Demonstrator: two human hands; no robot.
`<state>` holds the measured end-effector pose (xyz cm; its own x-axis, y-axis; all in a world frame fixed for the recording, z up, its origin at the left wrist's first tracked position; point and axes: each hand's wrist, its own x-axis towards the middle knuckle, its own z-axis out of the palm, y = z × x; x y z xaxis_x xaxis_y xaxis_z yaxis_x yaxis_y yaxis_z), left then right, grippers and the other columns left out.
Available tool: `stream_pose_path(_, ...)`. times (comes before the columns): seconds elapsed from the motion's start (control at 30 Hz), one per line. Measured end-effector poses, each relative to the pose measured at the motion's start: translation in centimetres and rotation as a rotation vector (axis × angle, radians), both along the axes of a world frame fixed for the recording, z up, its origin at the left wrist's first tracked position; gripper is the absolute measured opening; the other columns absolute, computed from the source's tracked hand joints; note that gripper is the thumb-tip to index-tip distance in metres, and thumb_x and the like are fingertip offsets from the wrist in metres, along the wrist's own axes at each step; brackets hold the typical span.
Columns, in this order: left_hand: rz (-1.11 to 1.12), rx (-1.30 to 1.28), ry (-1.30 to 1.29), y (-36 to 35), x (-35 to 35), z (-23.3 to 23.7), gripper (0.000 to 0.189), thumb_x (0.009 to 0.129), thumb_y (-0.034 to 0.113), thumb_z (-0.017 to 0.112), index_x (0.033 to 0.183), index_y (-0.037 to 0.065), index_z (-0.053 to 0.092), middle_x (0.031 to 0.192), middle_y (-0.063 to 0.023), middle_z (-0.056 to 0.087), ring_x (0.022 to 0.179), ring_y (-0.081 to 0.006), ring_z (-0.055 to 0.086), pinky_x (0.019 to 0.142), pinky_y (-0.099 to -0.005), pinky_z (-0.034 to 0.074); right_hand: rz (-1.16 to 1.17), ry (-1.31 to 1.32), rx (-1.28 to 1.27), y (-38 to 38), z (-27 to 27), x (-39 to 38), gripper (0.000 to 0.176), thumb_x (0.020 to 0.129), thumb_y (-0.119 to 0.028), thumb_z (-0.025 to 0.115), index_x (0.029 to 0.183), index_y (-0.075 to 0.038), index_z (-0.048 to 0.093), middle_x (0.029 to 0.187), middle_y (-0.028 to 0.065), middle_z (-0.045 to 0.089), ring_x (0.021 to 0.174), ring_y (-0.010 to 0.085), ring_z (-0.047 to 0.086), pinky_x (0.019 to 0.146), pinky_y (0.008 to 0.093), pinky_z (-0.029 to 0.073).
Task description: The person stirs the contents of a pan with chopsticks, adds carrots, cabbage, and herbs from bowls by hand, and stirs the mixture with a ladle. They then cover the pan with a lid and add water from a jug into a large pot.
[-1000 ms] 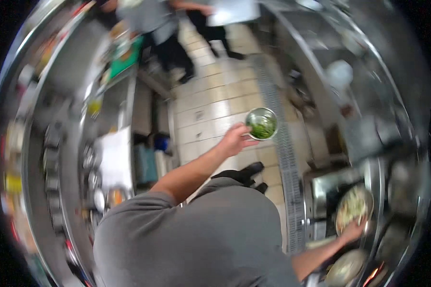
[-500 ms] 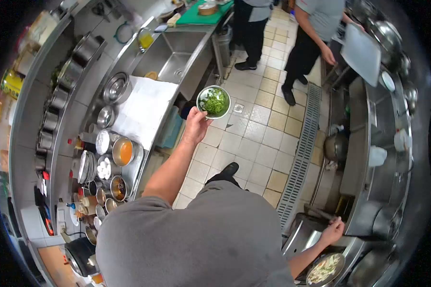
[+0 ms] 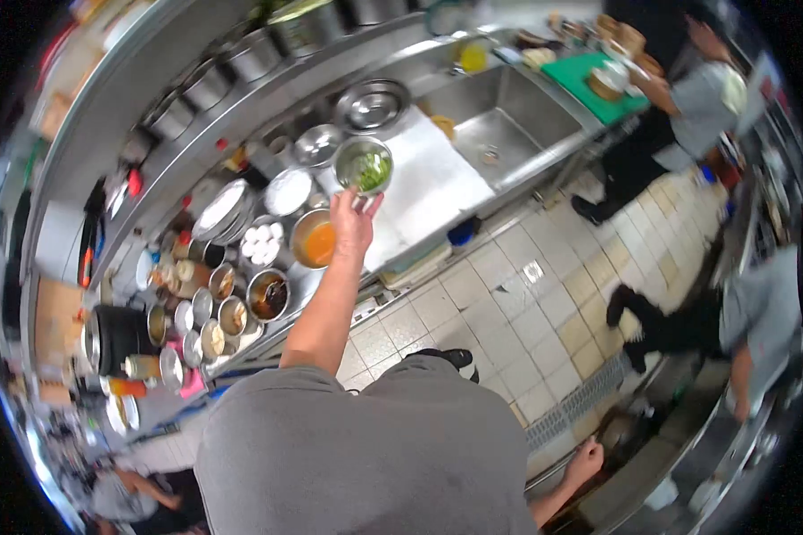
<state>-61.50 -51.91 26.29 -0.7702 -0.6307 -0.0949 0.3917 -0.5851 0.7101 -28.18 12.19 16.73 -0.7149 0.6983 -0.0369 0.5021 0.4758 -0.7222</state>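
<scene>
Gripping the bowl of greens with the left fingers, above the table inside its front edge, no longer over the floor. Cannot tell for the right fingers whether clenched.

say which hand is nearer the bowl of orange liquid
Left. The left hand is close beside the bowl of orange liquid; the right hand is well away, across the aisle near the floor drain.

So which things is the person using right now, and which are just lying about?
Probably part of the job:
metal bowl, in the left hand
chopped greens, inside the bowl

Seemingly just lying about:
shelf pots
metal dishes
orange stuff
sink
</scene>
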Motion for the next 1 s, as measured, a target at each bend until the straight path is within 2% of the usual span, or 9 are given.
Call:
stream_pose_path(0.17, 0.446, -0.312, 0.442, -11.4, 4.8, 13.5, 0.032, 0.101, 0.027, 0.059, 0.118, 0.015, 0.034, 0.129, -0.0134, 0.051, 0.108, -0.0316, 0.060, 0.085, -0.0561, 0.058, 0.265, -0.182, -0.065, 1.8, -5.8, -7.1, 0.034, 0.101, -0.023, 0.058, 0.083, 0.006, 0.058, 0.072, 0.0135, 0.059, 0.065, 0.0219, 0.050, 0.065, 0.0403, 0.047)
stream_pose_path(0.27, 0.786, -0.391, 0.371, -21.3, 7.9, 18.8, 0.042, 0.099, 0.025, 0.065, 0.115, 0.009, 0.030, 0.110, -0.0187, 0.059, 0.082, -0.0285, 0.066, 0.072, -0.0552, 0.062, 0.368, -0.172, -0.076, -0.1, -4.6, -10.6, 0.027, 0.098, -0.019, 0.063, 0.090, 0.006, 0.063, 0.077, 0.0157, 0.064, 0.069, 0.0219, 0.055, 0.069, 0.0385, 0.050)
stream_pose_path(0.37, 0.955, -0.255, 0.014, -25.8, 9.7, 24.9, 0.033, 0.096, 0.022, 0.069, 0.115, -0.002, 0.057, 0.114, -0.0171, 0.061, 0.104, -0.0313, 0.062, 0.084, -0.0556, 0.061, 0.548, -0.149, 0.001, -2.9, -1.6, -12.9, 0.025, 0.096, -0.018, 0.065, 0.103, 0.006, 0.068, 0.090, 0.0209, 0.071, 0.082, 0.0277, 0.067, 0.077, 0.0394, 0.053)
stream_pose_path(0.4, 0.948, -0.292, -0.019, -29.4, 9.9, 24.5, 0.039, 0.093, 0.022, 0.073, 0.115, -0.006, 0.058, 0.116, -0.0200, 0.063, 0.095, -0.0325, 0.066, 0.072, -0.0509, 0.064, 0.539, -0.183, 0.036, -3.6, -0.6, -13.4, 0.027, 0.095, -0.018, 0.066, 0.108, 0.005, 0.069, 0.095, 0.0221, 0.072, 0.088, 0.0304, 0.071, 0.080, 0.0404, 0.054)
stream_pose_path(0.53, 0.926, -0.851, -0.309, -32.9, 8.5, 17.0, 0.043, 0.093, 0.025, 0.074, 0.120, -0.005, 0.059, 0.110, -0.0186, 0.066, 0.096, -0.0309, 0.066, 0.080, -0.0448, 0.061, 0.369, -0.090, 0.018, -4.4, -0.8, -10.7, 0.034, 0.093, -0.023, 0.065, 0.118, 0.000, 0.068, 0.107, 0.0213, 0.073, 0.100, 0.0387, 0.069, 0.088, 0.0425, 0.054)
stream_pose_path(0.7, 1.151, -1.344, -0.379, -19.6, -2.6, 4.1, 0.044, 0.094, 0.025, 0.074, 0.124, -0.004, 0.059, 0.108, -0.0187, 0.067, 0.096, -0.0295, 0.067, 0.082, -0.0419, 0.059, -0.224, 0.030, 0.067, -6.5, 5.1, -3.5, 0.020, 0.087, -0.019, 0.066, 0.082, -0.002, 0.056, 0.075, 0.0198, 0.063, 0.072, 0.0393, 0.063, 0.067, 0.0492, 0.049)
stream_pose_path(0.93, 0.171, -1.376, 0.276, 15.3, -15.1, -4.0, 0.046, 0.093, 0.022, 0.075, 0.130, 0.001, 0.058, 0.102, -0.0171, 0.068, 0.093, -0.0280, 0.067, 0.082, -0.0393, 0.056, -1.003, 0.307, 0.462, -3.3, 14.9, 20.4, 0.031, 0.086, -0.012, 0.072, 0.071, -0.003, 0.046, 0.064, 0.0160, 0.055, 0.055, 0.0275, 0.050, 0.055, 0.0387, 0.045)
stream_pose_path(0.97, 0.041, -1.470, 0.314, 21.4, -13.3, -1.6, 0.051, 0.094, 0.022, 0.075, 0.136, 0.001, 0.055, 0.104, -0.0158, 0.065, 0.092, -0.0264, 0.064, 0.081, -0.0397, 0.054, -1.063, 0.218, 0.464, -3.5, 15.6, 25.3, 0.017, 0.084, -0.012, 0.075, 0.091, -0.006, 0.060, 0.073, 0.0143, 0.062, 0.056, 0.0277, 0.055, 0.059, 0.0402, 0.049)
stream_pose_path(1.0, -0.006, -1.448, 0.358, 26.3, -12.0, 0.3, 0.051, 0.094, 0.022, 0.075, 0.136, 0.001, 0.055, 0.104, -0.0158, 0.065, 0.092, -0.0264, 0.064, 0.081, -0.0397, 0.054, -1.061, 0.251, 0.338, -5.4, 18.5, 29.0, 0.053, 0.083, -0.015, 0.078, 0.131, -0.011, 0.056, 0.108, 0.0197, 0.068, 0.084, 0.0344, 0.068, 0.081, 0.0422, 0.054)
